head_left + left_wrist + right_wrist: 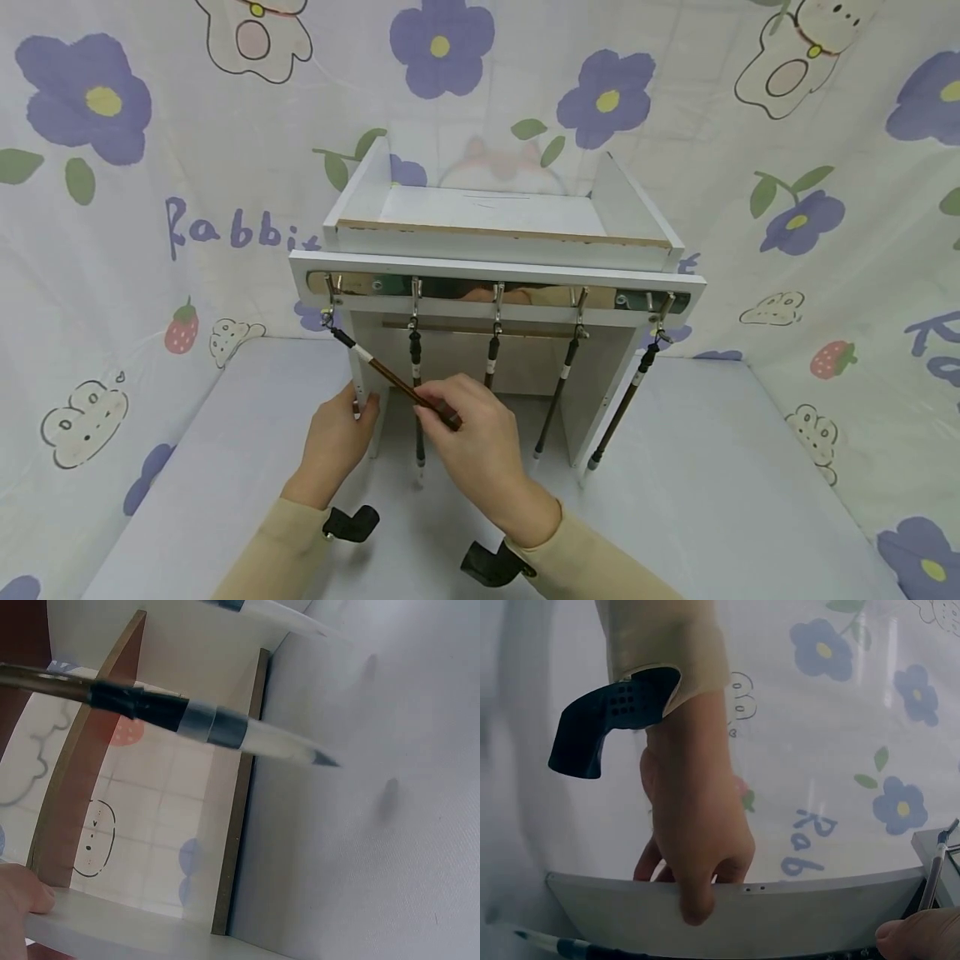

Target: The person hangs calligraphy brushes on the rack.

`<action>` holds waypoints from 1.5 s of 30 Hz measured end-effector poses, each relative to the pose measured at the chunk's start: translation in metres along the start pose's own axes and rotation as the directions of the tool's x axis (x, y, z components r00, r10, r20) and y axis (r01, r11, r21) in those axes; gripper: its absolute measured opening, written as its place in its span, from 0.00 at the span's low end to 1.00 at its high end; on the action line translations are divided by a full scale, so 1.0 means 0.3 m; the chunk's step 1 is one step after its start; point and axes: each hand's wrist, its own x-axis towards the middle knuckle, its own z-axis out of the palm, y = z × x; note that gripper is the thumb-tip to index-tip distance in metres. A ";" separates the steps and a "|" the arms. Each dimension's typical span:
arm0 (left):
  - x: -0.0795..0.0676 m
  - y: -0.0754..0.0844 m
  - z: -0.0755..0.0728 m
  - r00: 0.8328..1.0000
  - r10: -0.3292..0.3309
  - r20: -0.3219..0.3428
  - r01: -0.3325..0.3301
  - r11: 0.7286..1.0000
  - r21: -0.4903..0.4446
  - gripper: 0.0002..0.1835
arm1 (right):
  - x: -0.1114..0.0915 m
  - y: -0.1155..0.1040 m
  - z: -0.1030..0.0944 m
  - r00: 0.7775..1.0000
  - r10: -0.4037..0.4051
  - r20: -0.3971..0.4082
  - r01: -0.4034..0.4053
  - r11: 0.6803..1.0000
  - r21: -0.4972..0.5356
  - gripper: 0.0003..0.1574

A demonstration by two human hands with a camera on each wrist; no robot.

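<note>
A white wooden rack (495, 268) carries a row of metal hooks with calligraphy brushes hanging from them. My right hand (480, 433) pinches the lower part of the leftmost brush (392, 375) between thumb and fingers. That brush slants down to the right, its upper end at the leftmost hook (328, 304); its tip is hidden by the hand. My left hand (337, 435) grips the edge of the rack's left side panel (802, 915). In the right wrist view its thumb lies on one face, the other fingers behind. A hanging brush (217, 724) with a pale, dark-pointed tip crosses the left wrist view.
Other brushes hang from the remaining hooks, including one (417, 408) just left of my right hand and one (622, 408) at the far right. An open tray (491, 208) tops the rack. Behind the white table (697, 500) hangs a flower-printed cloth (225, 150).
</note>
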 end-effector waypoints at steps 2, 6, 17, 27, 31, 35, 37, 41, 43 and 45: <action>0.001 0.001 0.000 1.000 -0.002 0.005 0.002 1.000 -0.005 0.19 | -0.003 0.006 0.000 1.000 0.006 -0.006 -0.006 1.000 -0.001 0.08; 0.004 0.000 -0.001 1.000 -0.005 0.020 0.005 1.000 -0.014 0.19 | -0.002 0.015 -0.007 1.000 0.011 -0.025 -0.011 1.000 -0.012 0.08; 0.007 0.000 0.001 1.000 -0.003 0.023 0.003 1.000 -0.010 0.19 | -0.020 0.037 0.003 1.000 0.016 0.020 -0.016 1.000 -0.013 0.10; 0.008 -0.014 0.001 0.999 -0.033 0.040 0.033 0.999 -0.017 0.19 | -0.061 0.045 0.043 0.993 0.056 0.103 -0.055 0.998 -0.008 0.12; 0.007 -0.015 -0.001 0.998 -0.035 0.043 0.035 0.999 -0.017 0.18 | -0.086 0.052 0.065 0.989 0.058 0.134 -0.059 0.998 0.004 0.12; 0.007 -0.018 -0.004 0.997 -0.035 0.062 0.036 0.999 -0.015 0.17 | -0.111 0.070 0.104 0.986 0.052 0.160 -0.055 0.998 0.015 0.10; 0.008 -0.019 -0.006 0.997 -0.031 0.070 0.032 0.999 -0.014 0.18 | -0.124 0.084 0.132 0.982 0.049 0.180 -0.053 0.998 0.020 0.10; 0.013 -0.020 -0.010 0.998 -0.006 0.065 0.007 1.000 -0.017 0.18 | -0.144 0.110 0.189 0.977 0.049 0.209 -0.048 0.999 -0.011 0.08; 0.015 -0.020 -0.010 0.998 0.010 0.056 -0.009 1.000 -0.021 0.17 | -0.148 0.116 0.211 0.975 0.057 0.213 -0.049 0.998 -0.045 0.07; 0.017 -0.022 -0.008 0.999 0.016 0.049 -0.015 1.000 -0.022 0.17 | -0.147 0.119 0.227 0.975 0.064 0.215 -0.049 0.996 -0.072 0.08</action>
